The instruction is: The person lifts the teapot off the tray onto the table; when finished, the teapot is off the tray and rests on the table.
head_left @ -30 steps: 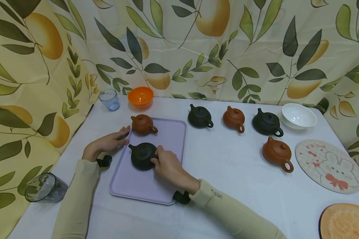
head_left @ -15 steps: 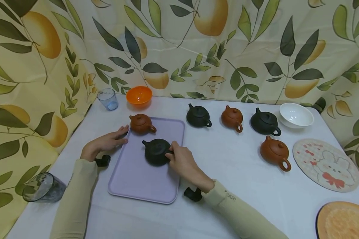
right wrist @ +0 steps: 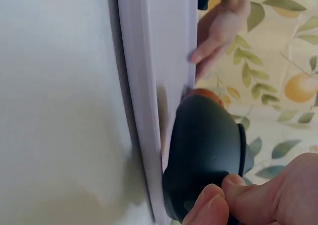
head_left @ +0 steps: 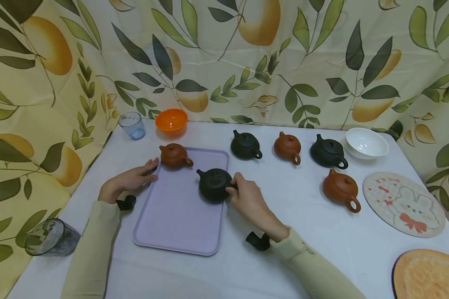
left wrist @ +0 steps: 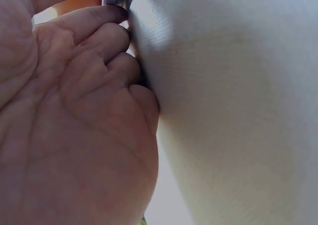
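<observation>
My right hand (head_left: 252, 202) pinches the handle of a black teapot (head_left: 214, 185), whose spout points left. The pot is at the right side of the lavender tray (head_left: 177, 226); I cannot tell whether its base touches the tray. Thumb and fingertips on the handle show in the right wrist view, beside the dark body of the teapot (right wrist: 203, 145). At the tray's left edge lies my left hand (head_left: 129, 182), fingers extended and touching the rim. A brown teapot (head_left: 173, 156) sits at the tray's upper left corner, near those fingers.
Right of the tray stand a black teapot (head_left: 245, 145), a brown one (head_left: 287, 147), another black one (head_left: 327, 151) and another brown one (head_left: 339, 187). Around them are a white bowl (head_left: 366, 143), rabbit mat (head_left: 404, 205), orange bowl (head_left: 171, 121), blue glass (head_left: 132, 126) and grey glass (head_left: 54, 237).
My right hand has carried the black teapot rightward and slightly away from me, from the tray's middle to its right side. My left hand has stayed at the tray's left edge.
</observation>
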Available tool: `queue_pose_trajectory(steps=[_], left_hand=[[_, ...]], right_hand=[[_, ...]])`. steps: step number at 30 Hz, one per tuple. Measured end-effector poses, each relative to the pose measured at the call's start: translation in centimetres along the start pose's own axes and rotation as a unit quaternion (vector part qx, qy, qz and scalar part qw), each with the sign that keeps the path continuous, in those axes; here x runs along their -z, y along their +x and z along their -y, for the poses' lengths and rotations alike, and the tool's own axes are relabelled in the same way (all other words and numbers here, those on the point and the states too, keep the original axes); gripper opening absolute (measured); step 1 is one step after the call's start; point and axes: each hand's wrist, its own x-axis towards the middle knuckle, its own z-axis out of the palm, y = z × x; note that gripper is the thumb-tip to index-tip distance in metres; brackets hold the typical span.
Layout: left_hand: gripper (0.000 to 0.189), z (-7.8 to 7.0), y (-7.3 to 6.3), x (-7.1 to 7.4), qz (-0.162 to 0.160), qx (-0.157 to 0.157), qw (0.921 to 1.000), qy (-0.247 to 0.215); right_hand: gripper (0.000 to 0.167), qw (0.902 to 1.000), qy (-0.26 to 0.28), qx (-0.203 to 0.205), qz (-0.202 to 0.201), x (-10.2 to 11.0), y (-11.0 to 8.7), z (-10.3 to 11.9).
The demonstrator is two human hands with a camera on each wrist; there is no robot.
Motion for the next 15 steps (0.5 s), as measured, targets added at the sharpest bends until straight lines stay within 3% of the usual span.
queue_pose_trajectory(steps=[8, 15], left_hand=[[0.071, -0.1, -0.2, 0.0, 0.003, 0.007, 1.0000, 0.001], [0.071, 0.2, 0.0, 0.0, 0.001, -0.008, 0.9999, 0.007]], right_hand=[[0.011, 0.9996, -0.012, -0.024, -0.003, 1.3, -0.7, -1.2], [0.011, 0.9987, -0.006, -0.049, -0.014, 2.1, -1.2, -2.3]])
